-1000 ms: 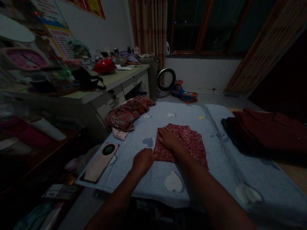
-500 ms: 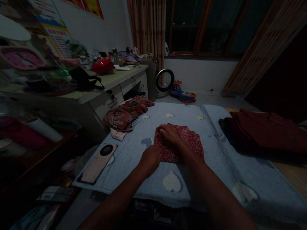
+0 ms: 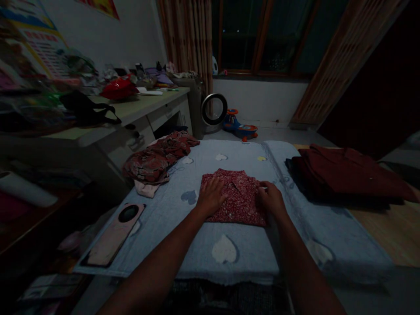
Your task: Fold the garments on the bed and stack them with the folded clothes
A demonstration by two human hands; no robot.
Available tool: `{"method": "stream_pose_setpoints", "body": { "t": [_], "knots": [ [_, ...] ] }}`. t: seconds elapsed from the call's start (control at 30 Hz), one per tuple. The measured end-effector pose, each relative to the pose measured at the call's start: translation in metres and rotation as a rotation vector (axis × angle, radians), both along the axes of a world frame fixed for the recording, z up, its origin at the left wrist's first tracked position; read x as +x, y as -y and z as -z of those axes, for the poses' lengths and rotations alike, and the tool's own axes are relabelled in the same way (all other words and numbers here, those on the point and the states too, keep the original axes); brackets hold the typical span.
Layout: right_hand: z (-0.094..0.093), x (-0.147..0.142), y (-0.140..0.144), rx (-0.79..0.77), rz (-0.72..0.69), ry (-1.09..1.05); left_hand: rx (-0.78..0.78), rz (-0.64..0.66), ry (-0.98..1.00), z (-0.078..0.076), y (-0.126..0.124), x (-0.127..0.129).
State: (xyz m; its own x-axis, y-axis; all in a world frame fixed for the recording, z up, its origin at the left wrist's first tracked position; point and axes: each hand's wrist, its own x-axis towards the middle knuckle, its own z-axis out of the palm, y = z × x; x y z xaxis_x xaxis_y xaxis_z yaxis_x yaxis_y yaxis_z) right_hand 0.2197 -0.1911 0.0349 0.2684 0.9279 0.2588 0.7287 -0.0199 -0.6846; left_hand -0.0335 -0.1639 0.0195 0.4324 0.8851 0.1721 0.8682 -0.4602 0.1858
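Observation:
A red patterned shirt [image 3: 238, 201], folded into a compact rectangle with its collar at the far side, lies on the light blue heart-print cloth [image 3: 200, 253]. My left hand [image 3: 211, 195] rests flat on the shirt's left part, fingers spread. At the right edge of the shirt is my right hand [image 3: 271, 199], its thumb and fingers closed on the fabric there. The fingertips of the right hand are partly in shadow.
A phone [image 3: 114, 234] lies at the cloth's left edge. Beyond it is a crumpled red-brown patterned garment [image 3: 160, 157]. Folded dark red clothes [image 3: 348, 173] are stacked on the right. A cluttered desk [image 3: 138, 111] stands at the left, with a ride-on toy [image 3: 241, 127] farther back.
My right hand has moved from the shirt's left side to its right edge. My left hand has gone from the left edge to lying flat on top. The view has turned slightly right.

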Motion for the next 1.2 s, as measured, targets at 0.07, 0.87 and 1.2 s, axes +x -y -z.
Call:
{"method": "stream_pose_setpoints", "body": {
  "t": [0.07, 0.87, 1.2],
  "knots": [
    [0.013, 0.01, 0.002, -0.076, 0.073, 0.085, -0.017, 0.001, -0.013, 0.006, 0.0, -0.002],
    [0.033, 0.002, 0.0, 0.007, 0.072, -0.002, -0.21, 0.264, -0.195, -0.051, -0.087, 0.116],
    [0.028, 0.002, 0.002, 0.022, 0.126, -0.126, -0.03, 0.18, -0.24, -0.051, -0.071, 0.113]
  ]
}}
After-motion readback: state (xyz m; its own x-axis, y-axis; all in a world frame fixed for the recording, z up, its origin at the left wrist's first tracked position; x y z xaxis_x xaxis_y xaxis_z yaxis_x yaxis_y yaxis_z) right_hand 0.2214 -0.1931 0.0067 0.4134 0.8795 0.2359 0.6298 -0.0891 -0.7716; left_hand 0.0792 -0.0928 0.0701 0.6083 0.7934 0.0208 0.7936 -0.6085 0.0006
